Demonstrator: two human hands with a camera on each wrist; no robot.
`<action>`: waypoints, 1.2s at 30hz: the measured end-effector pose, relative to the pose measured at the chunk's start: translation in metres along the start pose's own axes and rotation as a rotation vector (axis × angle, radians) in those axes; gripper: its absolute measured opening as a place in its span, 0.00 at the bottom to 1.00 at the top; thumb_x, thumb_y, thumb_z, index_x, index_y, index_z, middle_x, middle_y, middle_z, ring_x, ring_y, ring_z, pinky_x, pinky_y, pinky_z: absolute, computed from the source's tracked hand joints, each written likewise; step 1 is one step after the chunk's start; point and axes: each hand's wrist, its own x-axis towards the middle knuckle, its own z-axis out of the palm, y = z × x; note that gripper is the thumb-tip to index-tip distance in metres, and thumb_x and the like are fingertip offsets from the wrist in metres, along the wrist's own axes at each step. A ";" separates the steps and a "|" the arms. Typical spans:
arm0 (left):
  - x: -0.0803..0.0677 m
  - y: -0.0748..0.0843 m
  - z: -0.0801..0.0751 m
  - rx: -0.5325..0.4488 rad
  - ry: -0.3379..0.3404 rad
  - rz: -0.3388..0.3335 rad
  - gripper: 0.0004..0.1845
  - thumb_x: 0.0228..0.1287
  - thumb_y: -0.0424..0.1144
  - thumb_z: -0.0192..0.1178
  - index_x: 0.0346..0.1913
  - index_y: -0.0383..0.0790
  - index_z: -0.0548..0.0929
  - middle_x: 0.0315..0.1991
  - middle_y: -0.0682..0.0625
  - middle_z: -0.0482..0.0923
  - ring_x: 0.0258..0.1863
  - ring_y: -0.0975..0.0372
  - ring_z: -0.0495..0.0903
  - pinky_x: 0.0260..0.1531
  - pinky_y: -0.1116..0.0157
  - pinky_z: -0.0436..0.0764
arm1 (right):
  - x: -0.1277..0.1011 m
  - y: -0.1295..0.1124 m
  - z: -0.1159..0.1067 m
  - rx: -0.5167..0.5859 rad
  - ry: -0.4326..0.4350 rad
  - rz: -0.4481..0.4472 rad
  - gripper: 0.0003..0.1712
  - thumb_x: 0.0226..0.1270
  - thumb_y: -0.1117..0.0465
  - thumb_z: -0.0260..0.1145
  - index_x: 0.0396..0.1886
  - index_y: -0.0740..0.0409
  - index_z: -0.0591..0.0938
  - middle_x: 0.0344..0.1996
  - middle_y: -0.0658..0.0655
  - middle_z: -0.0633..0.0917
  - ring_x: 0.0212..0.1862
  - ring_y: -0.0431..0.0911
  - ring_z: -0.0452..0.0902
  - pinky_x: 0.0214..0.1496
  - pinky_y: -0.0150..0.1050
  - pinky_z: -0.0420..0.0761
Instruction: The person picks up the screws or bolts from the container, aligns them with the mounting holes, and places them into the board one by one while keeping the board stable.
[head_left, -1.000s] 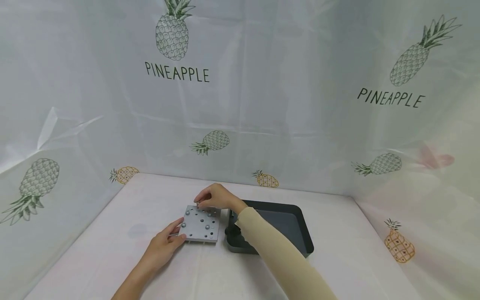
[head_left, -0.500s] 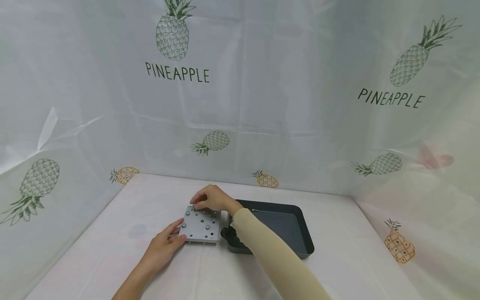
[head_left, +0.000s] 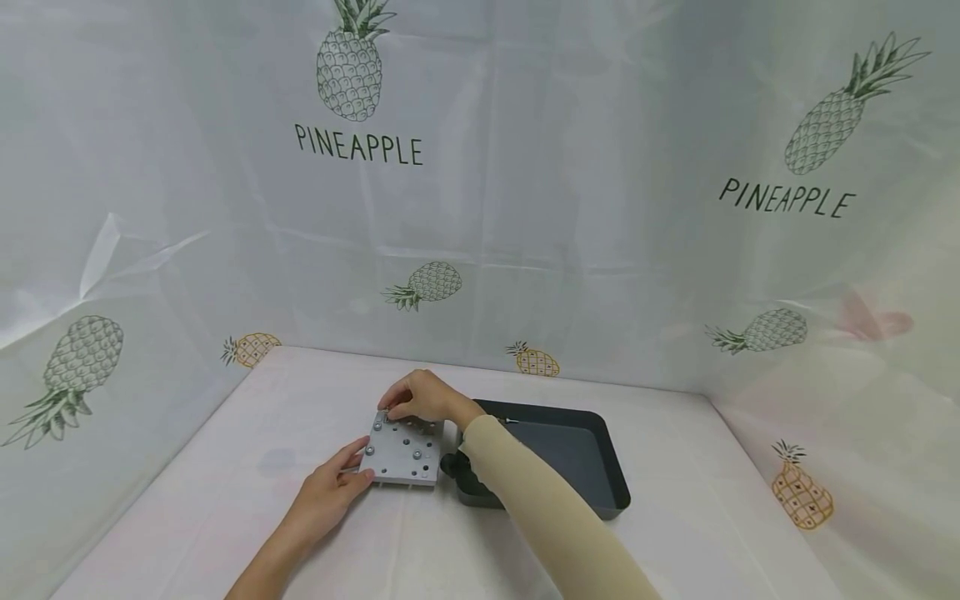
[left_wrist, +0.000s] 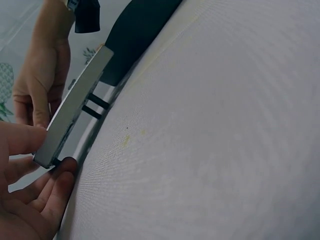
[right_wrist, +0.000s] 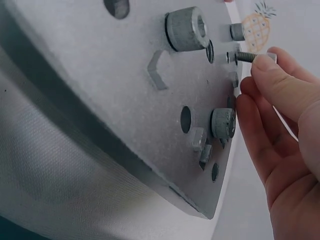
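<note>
Covering the surface (head_left: 225, 500) is a pale, whitish cloth with a fine weave, seen close up in the left wrist view. Draped sheeting (head_left: 570, 208) closes the space on the far side and on the left and right; it is a translucent white plastic printed with green and orange pineapples and the word PINEAPPLE, creased in places.

Near the middle of the surface lies a grey metal plate (head_left: 402, 451), square, drilled with holes and carrying several socket-head bolts and nuts; it stands slightly off the cloth on short dark feet. Just to its right sits a dark grey plastic tray (head_left: 600, 467), touching or nearly touching the plate's right edge.

At the plate's near left corner is the left hand (head_left: 324, 493), with the thumb on top, the fingers (left_wrist: 55, 195) curled under the edge, gripping the plate. Over the plate's far left corner is the right hand (head_left: 422, 397), in a beige sleeve (head_left: 540, 508), and it pinches a small bolt (right_wrist: 246, 56) between thumb and fingertips, the threaded end pointing at a hole in the plate. Whether the bolt has entered the hole cannot be told.
</note>
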 end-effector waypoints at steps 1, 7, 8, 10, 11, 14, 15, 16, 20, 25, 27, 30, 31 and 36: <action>0.000 0.000 0.000 -0.002 0.000 -0.003 0.35 0.78 0.46 0.64 0.82 0.45 0.67 0.71 0.31 0.75 0.62 0.47 0.84 0.67 0.38 0.73 | 0.000 -0.001 0.000 -0.003 -0.003 0.000 0.10 0.70 0.62 0.76 0.48 0.51 0.94 0.39 0.40 0.91 0.38 0.32 0.81 0.46 0.26 0.81; -0.001 0.000 0.000 -0.012 -0.001 -0.005 0.35 0.77 0.46 0.64 0.82 0.46 0.66 0.71 0.31 0.74 0.62 0.47 0.84 0.67 0.39 0.74 | 0.001 -0.002 0.000 -0.050 -0.008 -0.018 0.09 0.70 0.62 0.75 0.48 0.50 0.93 0.39 0.41 0.91 0.38 0.32 0.80 0.47 0.26 0.80; -0.001 0.000 0.000 -0.012 0.001 -0.006 0.35 0.77 0.46 0.64 0.82 0.45 0.67 0.71 0.31 0.74 0.62 0.47 0.84 0.67 0.38 0.74 | 0.001 -0.002 0.000 -0.060 -0.008 -0.023 0.09 0.71 0.62 0.75 0.48 0.50 0.93 0.40 0.41 0.91 0.38 0.32 0.80 0.47 0.25 0.80; -0.001 0.001 0.000 -0.013 0.002 -0.008 0.35 0.77 0.47 0.64 0.82 0.46 0.67 0.71 0.31 0.74 0.62 0.47 0.84 0.67 0.39 0.74 | 0.002 -0.002 0.001 -0.075 -0.009 -0.031 0.09 0.71 0.62 0.74 0.48 0.50 0.93 0.40 0.42 0.91 0.38 0.31 0.80 0.46 0.25 0.80; -0.001 0.001 0.000 -0.013 0.001 -0.009 0.35 0.77 0.47 0.64 0.82 0.45 0.66 0.71 0.31 0.74 0.62 0.47 0.84 0.67 0.39 0.74 | 0.002 -0.001 0.001 -0.082 -0.010 -0.032 0.09 0.71 0.61 0.74 0.48 0.50 0.93 0.40 0.42 0.91 0.38 0.31 0.80 0.46 0.25 0.80; -0.001 0.001 0.000 -0.008 0.001 -0.008 0.35 0.77 0.47 0.64 0.82 0.45 0.66 0.71 0.30 0.74 0.62 0.47 0.84 0.67 0.38 0.74 | 0.003 0.001 0.003 -0.106 -0.014 -0.041 0.09 0.71 0.62 0.75 0.48 0.49 0.93 0.39 0.42 0.91 0.38 0.31 0.80 0.45 0.24 0.80; -0.001 0.001 0.000 -0.006 0.001 -0.008 0.35 0.77 0.47 0.64 0.82 0.45 0.66 0.71 0.30 0.74 0.62 0.46 0.84 0.67 0.38 0.73 | 0.003 0.001 0.003 -0.112 -0.015 -0.045 0.09 0.71 0.62 0.75 0.48 0.49 0.93 0.39 0.41 0.91 0.37 0.31 0.80 0.45 0.24 0.80; -0.001 0.001 0.000 -0.004 0.001 -0.006 0.36 0.77 0.47 0.64 0.82 0.45 0.66 0.71 0.30 0.74 0.62 0.46 0.84 0.67 0.38 0.73 | 0.004 0.001 0.003 -0.119 -0.017 -0.049 0.09 0.71 0.62 0.75 0.48 0.49 0.93 0.38 0.41 0.91 0.37 0.31 0.80 0.45 0.24 0.80; 0.000 0.001 0.000 0.003 0.001 -0.006 0.35 0.78 0.47 0.64 0.82 0.45 0.66 0.71 0.30 0.74 0.62 0.46 0.84 0.67 0.37 0.73 | 0.004 0.002 0.003 -0.143 -0.025 -0.061 0.10 0.70 0.64 0.75 0.48 0.49 0.93 0.36 0.38 0.89 0.37 0.31 0.79 0.44 0.24 0.80; 0.000 0.002 0.000 0.004 0.000 -0.004 0.35 0.78 0.47 0.64 0.82 0.45 0.66 0.71 0.31 0.74 0.62 0.47 0.84 0.67 0.38 0.73 | 0.004 0.001 0.003 -0.183 -0.028 -0.071 0.10 0.71 0.63 0.75 0.49 0.49 0.93 0.39 0.40 0.90 0.37 0.30 0.79 0.44 0.23 0.79; 0.000 0.003 0.000 0.005 0.002 -0.005 0.36 0.78 0.47 0.64 0.82 0.45 0.66 0.71 0.31 0.74 0.62 0.47 0.84 0.67 0.38 0.73 | 0.004 0.000 0.004 -0.188 -0.026 -0.072 0.10 0.72 0.63 0.74 0.50 0.49 0.93 0.40 0.42 0.91 0.37 0.30 0.79 0.44 0.23 0.79; 0.000 0.002 -0.001 0.010 0.004 -0.010 0.36 0.78 0.48 0.64 0.82 0.45 0.66 0.71 0.31 0.74 0.62 0.47 0.84 0.67 0.37 0.73 | 0.002 -0.002 0.004 -0.182 -0.030 -0.068 0.11 0.72 0.62 0.74 0.52 0.50 0.92 0.40 0.44 0.91 0.37 0.30 0.79 0.44 0.23 0.79; 0.000 0.002 -0.001 0.012 0.005 -0.011 0.36 0.78 0.48 0.64 0.82 0.45 0.66 0.71 0.31 0.74 0.62 0.47 0.84 0.67 0.37 0.73 | 0.002 -0.003 0.004 -0.182 -0.033 -0.068 0.11 0.72 0.62 0.74 0.52 0.50 0.92 0.39 0.44 0.91 0.37 0.30 0.79 0.44 0.23 0.79; 0.001 0.000 0.000 0.013 0.010 -0.010 0.35 0.77 0.47 0.65 0.82 0.46 0.67 0.71 0.31 0.75 0.61 0.48 0.84 0.66 0.39 0.74 | -0.008 -0.005 -0.004 -0.165 -0.055 -0.076 0.15 0.72 0.63 0.74 0.56 0.52 0.91 0.42 0.46 0.91 0.41 0.32 0.82 0.46 0.24 0.80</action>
